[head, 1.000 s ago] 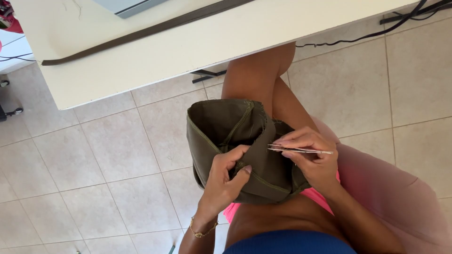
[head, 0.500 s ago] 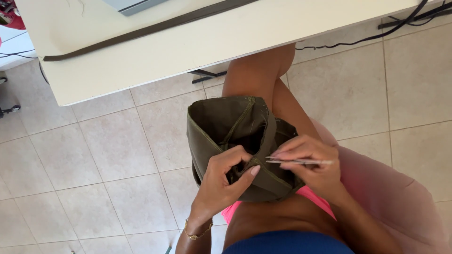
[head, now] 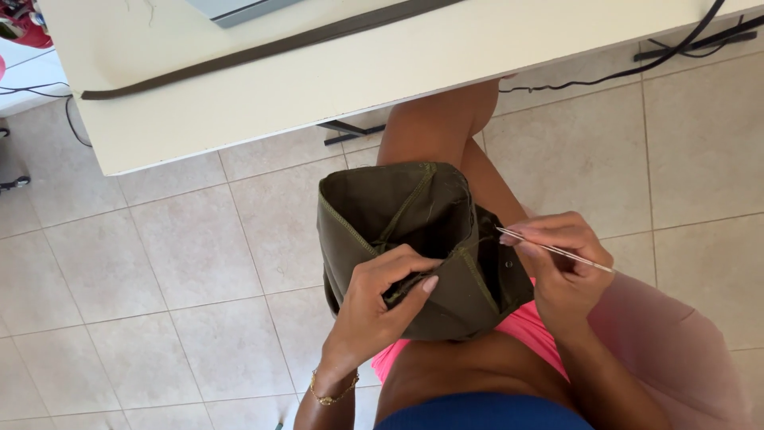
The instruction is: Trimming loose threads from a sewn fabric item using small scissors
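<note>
Here the left hand [head: 374, 306] is pinching the olive fabric [head: 414, 239] taut at a seam; the right hand [head: 561, 267] is pinching thin tweezers [head: 557, 251], best worked gently.

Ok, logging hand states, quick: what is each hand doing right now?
Left hand: closed, pinching a seam of the olive green fabric.
Right hand: closed, holding thin metal tweezers by the fabric's edge.

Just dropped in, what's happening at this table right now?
A seated person holds an olive-green fabric piece on their lap. The left hand pinches a seam, and the right hand holds thin metal tweezers beside it, tips pointing at the cloth. A pale table stands in front, over tiled floor.
</note>
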